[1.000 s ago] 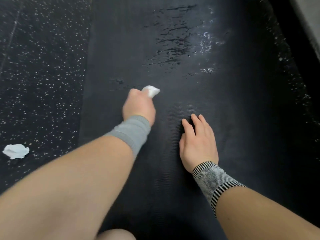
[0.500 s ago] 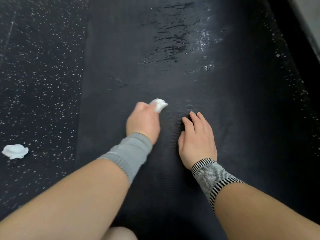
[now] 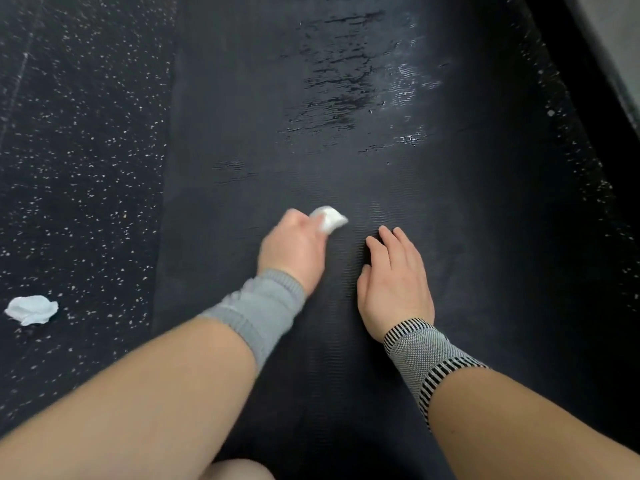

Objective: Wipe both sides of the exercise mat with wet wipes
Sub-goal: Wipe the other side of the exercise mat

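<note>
A dark textured exercise mat (image 3: 467, 209) lies flat on the floor and runs away from me. Wet streaks glisten on its far half. My left hand (image 3: 294, 251), with a grey wristband, grips a balled white wet wipe (image 3: 329, 219) and holds it against the mat near the middle. My right hand (image 3: 394, 282), with a striped wrist support, rests flat on the mat just right of the wipe, fingers straight.
A crumpled used wipe (image 3: 31, 309) lies on the speckled black floor (image 3: 79, 168) left of the mat. A wall base (image 3: 609, 46) runs along the far right. A knee shows at the bottom edge.
My left hand has drawn the wipe toward me and rightward along the mat, ending close to my right hand. The right hand has stayed planted.
</note>
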